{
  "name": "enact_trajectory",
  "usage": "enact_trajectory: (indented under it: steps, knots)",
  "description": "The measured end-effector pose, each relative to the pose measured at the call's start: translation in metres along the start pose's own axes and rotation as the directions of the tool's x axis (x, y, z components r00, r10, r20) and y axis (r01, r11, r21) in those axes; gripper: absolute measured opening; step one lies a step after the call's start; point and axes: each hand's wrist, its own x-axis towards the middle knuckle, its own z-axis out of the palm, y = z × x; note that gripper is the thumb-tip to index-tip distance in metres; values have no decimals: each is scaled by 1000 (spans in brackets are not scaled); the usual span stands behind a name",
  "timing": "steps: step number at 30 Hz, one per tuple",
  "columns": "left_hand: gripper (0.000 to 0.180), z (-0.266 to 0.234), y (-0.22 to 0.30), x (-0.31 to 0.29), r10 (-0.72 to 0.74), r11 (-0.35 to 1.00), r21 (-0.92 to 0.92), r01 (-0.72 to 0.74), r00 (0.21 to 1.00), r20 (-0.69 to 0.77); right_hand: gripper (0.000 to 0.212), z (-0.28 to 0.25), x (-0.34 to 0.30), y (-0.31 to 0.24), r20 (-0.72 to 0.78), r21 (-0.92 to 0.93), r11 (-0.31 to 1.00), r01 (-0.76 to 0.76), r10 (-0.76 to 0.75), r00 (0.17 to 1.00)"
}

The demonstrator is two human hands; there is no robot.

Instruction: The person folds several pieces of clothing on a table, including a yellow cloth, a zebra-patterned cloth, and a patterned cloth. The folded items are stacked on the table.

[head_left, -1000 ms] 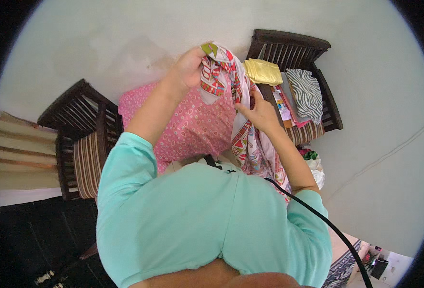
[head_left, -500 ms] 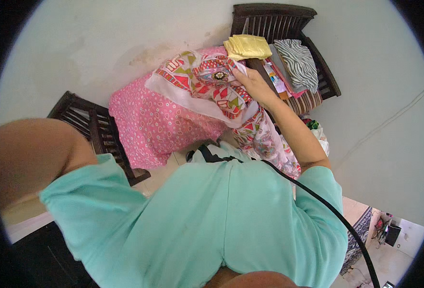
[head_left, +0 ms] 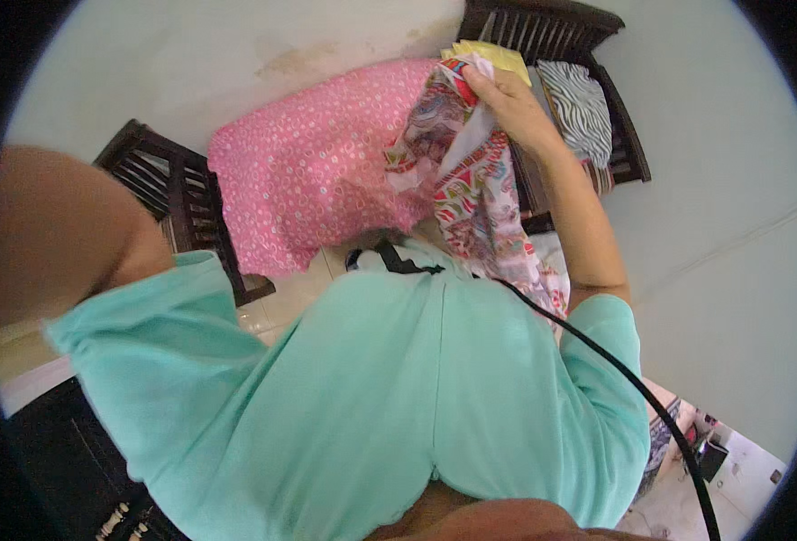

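Observation:
My right hand [head_left: 514,101] is closed on the edge of a thin patterned cloth [head_left: 480,194], white with red, green and grey designs. The cloth hangs in loose folds from my fingers, and its lower end drops toward my waist on the right. Beneath and left of it, a pink flowered cloth [head_left: 317,162] is spread over the seat of a dark wooden bench. My left arm [head_left: 69,239] is lifted out to the left; its hand is outside the picture.
Folded yellow cloths [head_left: 507,59] and a zebra-striped folded cloth [head_left: 579,108] lie by the slatted right end [head_left: 543,27] of the bench. Its left armrest [head_left: 173,189] stands beside my raised arm. A black cable [head_left: 615,370] runs across my right side.
My right hand has moved up and to the right, pulling the patterned cloth with it. The cloth no longer spreads over the pink one but hangs bunched. The view has shifted slightly.

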Motion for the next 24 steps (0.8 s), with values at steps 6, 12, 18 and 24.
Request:
enact_trajectory:
  steps: [6,12,18,24]
  knots:
    - [46,87,-45,-29,-213,853,-358,379,880,425,32,-4,29,-60,105,316,947,54,-92,990]
    - [37,149,-60,-69,-120,859,-414,301,905,409,28,-18,35,-73,182,-77,958,277,-260,948]
    - [31,82,-103,-62,-275,930,-258,262,961,-13,31,-45,59,-51,-163,-855,516,48,-355,921]
    - [27,25,-104,-92,-163,948,207,243,926,-340,26,-152,60,12,-416,-868,414,-275,-304,857]
